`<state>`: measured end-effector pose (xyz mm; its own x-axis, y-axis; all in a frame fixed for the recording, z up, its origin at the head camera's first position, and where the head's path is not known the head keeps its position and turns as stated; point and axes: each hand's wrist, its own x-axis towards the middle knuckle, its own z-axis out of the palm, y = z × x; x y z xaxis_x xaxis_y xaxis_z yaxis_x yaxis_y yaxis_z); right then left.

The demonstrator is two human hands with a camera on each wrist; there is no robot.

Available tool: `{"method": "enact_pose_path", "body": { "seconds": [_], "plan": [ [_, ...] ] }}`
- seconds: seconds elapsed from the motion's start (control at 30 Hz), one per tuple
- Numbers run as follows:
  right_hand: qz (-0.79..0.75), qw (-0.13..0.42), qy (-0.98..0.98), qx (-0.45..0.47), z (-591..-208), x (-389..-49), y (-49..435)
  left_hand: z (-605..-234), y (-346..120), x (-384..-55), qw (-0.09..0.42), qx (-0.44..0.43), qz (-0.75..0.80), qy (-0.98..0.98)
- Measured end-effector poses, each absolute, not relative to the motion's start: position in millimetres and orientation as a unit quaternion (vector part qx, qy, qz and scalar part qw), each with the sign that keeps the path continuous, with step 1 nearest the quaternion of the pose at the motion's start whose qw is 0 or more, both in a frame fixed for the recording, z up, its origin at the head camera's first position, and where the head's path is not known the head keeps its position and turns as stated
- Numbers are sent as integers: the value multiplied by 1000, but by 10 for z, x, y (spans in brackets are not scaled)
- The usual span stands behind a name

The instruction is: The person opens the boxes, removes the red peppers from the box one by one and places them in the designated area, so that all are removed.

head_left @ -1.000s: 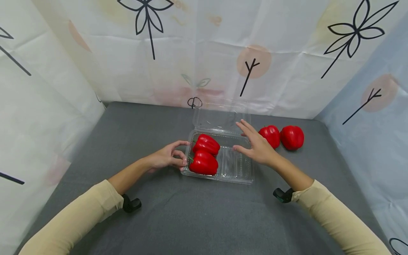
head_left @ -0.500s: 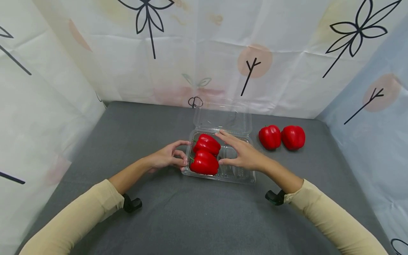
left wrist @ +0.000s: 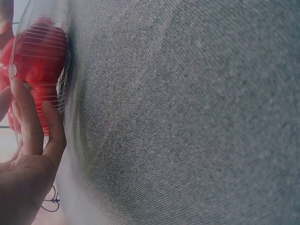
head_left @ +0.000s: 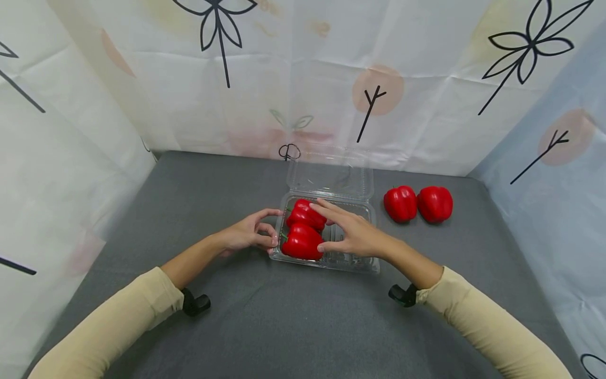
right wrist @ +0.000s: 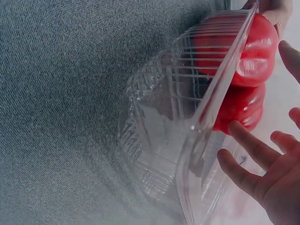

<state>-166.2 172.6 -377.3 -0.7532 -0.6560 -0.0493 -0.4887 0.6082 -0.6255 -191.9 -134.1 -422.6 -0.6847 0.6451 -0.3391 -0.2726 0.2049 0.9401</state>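
Observation:
In the head view, a clear plastic clamshell container (head_left: 352,261) stands with its lid folded back. Two red bell peppers fill its left half: a rear bell pepper (head_left: 303,210) and a front bell pepper (head_left: 300,243), stems to the left. My left hand (head_left: 248,232) holds the container's left rim; in the left wrist view its fingers (left wrist: 30,124) lie against the outer wall. My right hand (head_left: 352,231) hovers over the container's right half, fingers spread, fingertips right at the peppers. The right wrist view shows that hand's fingers (right wrist: 253,145) extended beside the rear pepper.
Two more red bell peppers, one (head_left: 400,203) beside another (head_left: 434,204), sit on the grey table (head_left: 293,321) to the right of the container. The raised lid (head_left: 331,171) leans toward the patterned curtain (head_left: 303,79) behind the table.
My right hand has moved left, from the container's right edge to the two peppers inside, uncovering the pair on the table. My left hand has stayed at the left rim.

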Motion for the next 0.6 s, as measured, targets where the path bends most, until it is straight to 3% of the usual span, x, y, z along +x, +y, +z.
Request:
{"method": "enact_pose_path", "body": {
  "seconds": [0.6],
  "plan": [
    [-287, 161, 879, -345, -3790, -1639, 1562, -4214, -1339, -1915, 371, 138, 613, 684]
  ]
}}
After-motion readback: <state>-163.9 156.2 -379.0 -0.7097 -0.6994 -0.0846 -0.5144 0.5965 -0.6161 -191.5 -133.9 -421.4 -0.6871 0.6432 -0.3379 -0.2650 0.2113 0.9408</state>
